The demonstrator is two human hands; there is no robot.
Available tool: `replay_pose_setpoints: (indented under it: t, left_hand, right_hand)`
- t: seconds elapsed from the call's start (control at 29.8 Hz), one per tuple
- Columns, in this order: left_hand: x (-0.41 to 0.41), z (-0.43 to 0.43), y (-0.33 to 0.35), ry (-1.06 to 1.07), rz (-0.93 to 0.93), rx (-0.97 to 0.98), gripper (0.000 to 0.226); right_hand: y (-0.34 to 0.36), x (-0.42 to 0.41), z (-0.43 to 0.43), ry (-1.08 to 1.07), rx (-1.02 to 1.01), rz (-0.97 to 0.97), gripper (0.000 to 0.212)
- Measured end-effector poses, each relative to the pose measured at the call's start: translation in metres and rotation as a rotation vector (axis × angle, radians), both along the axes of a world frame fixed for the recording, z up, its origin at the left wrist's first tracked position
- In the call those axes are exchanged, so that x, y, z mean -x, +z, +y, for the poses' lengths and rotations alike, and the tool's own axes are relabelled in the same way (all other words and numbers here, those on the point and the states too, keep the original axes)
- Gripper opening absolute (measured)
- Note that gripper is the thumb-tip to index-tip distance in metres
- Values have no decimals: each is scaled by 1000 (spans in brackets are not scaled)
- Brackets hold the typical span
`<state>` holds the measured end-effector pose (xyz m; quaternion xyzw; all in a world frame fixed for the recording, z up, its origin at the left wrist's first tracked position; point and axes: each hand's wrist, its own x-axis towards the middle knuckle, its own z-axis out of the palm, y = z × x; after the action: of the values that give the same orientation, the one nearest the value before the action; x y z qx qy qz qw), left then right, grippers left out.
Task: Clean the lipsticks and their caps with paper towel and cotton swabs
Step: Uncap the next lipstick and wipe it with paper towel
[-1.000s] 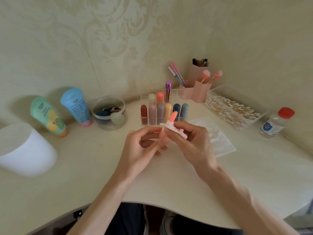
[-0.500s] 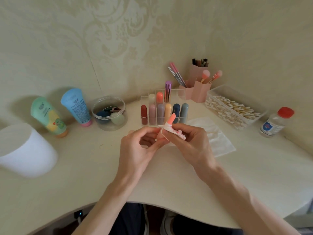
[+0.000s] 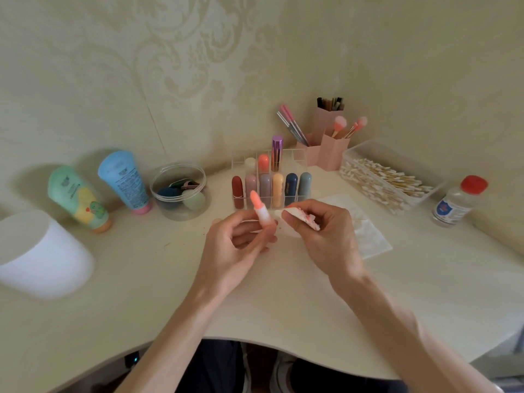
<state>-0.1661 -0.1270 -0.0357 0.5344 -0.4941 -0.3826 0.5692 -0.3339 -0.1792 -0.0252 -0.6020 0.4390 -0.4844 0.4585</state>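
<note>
Table [image 3: 141,279]: pale, with a curved front edge.

Left edge: white cylinder [image 3: 42,256], blurred. Along the back edge, just right of it: green tube [image 3: 76,198] and blue tube [image 3: 124,181], both cap-down and tilted. Next, a clear round tub [image 3: 181,191] with sponges inside.

Back middle: clear rack [image 3: 241,163] of capped lipsticks [image 3: 278,190]. Six in the front row, three more behind.

Mid-table, raised off the surface, just in front of the rack: left hand [image 3: 235,245], fingers curled round the pale barrel of an open lipstick [image 3: 259,207]. Coral tip up, tilted a little left. Barrel and fingers block part of the rack's front row.

Right hand [image 3: 326,236] is just beside it, thumb and fingers pinching a folded paper towel wad [image 3: 300,219] stained pink. The wad sits just right of the barrel; cannot tell if they touch.

Beyond the right hand: flat paper towel sheet [image 3: 368,242] lying on the table, its left part hidden by that hand.

Back corner: pink brush holder [image 3: 331,154] with brushes upright. To its right, a clear box of cotton swabs [image 3: 388,180]. Near the right edge: clear bottle [image 3: 453,205] with a red cap.
</note>
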Motion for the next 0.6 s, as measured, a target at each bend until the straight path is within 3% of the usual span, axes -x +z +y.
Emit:
replay_pose_setpoints:
  t: [0.1,0.2,0.4,0.6]
  left_hand:
    - [-2,-1,0,43,-65,-35,15]
    - [-3,-5,-2,124,-286,-38,12]
    - [-2,-16,2,176,-523,-76,7]
    - [3,-28,2,222,-625,-76,9]
  right_hand:
    - [5,6,-4,-81,-12,-29,3]
    - [7,10,-6,-142,-33,-22,4]
    - [8,12,-6,-186,-123,-36,6]
    - [7,11,-5,-159,-144,-42,7]
